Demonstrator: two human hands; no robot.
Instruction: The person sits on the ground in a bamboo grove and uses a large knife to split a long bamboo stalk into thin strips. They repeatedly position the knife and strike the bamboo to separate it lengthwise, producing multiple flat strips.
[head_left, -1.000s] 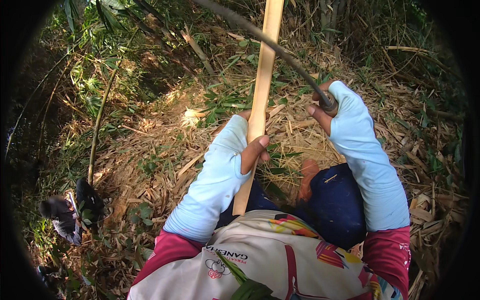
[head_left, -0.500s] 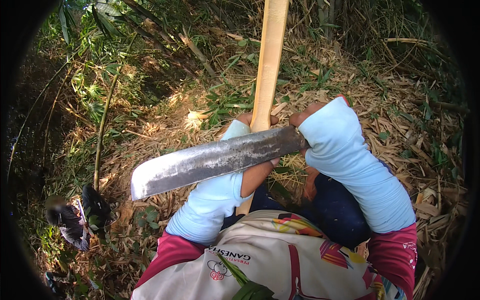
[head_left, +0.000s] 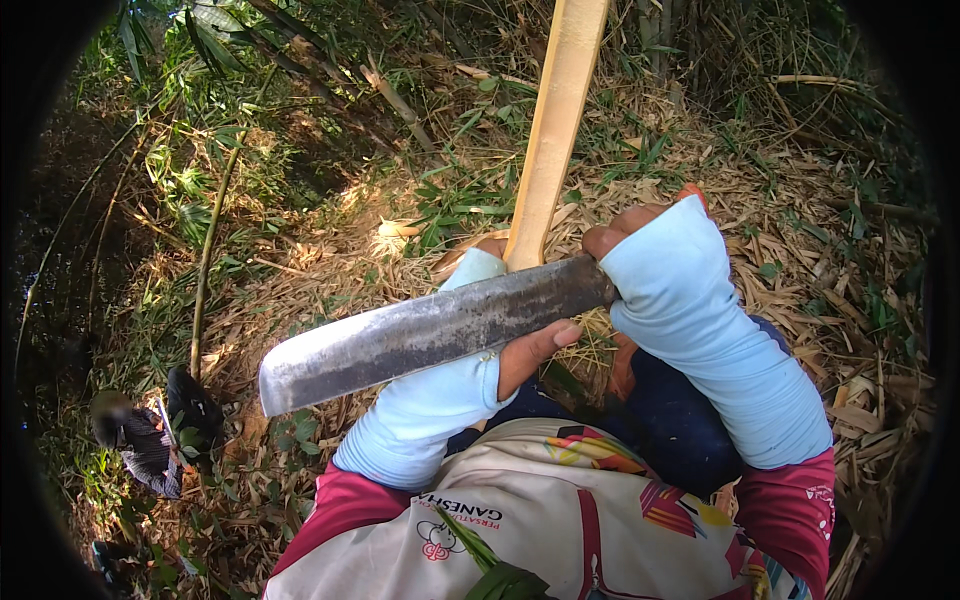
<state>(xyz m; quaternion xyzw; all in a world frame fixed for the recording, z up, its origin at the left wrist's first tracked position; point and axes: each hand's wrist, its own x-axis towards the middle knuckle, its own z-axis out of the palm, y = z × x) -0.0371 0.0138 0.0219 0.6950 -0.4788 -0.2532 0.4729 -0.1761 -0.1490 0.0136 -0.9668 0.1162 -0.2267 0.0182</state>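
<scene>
A broad-bladed machete (head_left: 430,332) lies across the middle of the view, its wide tip to the left. My right hand (head_left: 622,230) is closed around its handle end; the handle itself is mostly hidden by the fingers and light-blue sleeve. Behind the blade, a long pale split-bamboo strip (head_left: 558,130) rises away from me, leaning a little right. My left hand (head_left: 532,355) holds the strip's near part from beneath, its thumb showing below the blade and fingertips beyond the upper edge. The blade crosses in front of the strip and hides most of the left palm.
Dry bamboo leaves (head_left: 800,270) litter the ground. A thin upright bamboo stem (head_left: 212,240) stands at left, with denser stalks farther back. Another person (head_left: 150,450) sits low at far left, holding a long thin thing. My dark-clad knees (head_left: 680,410) are bent below my hands.
The bamboo strip's far end has swung right. My left thumb has straightened out below the blade, and the machete's tip has dipped slightly. My right hand keeps its grip.
</scene>
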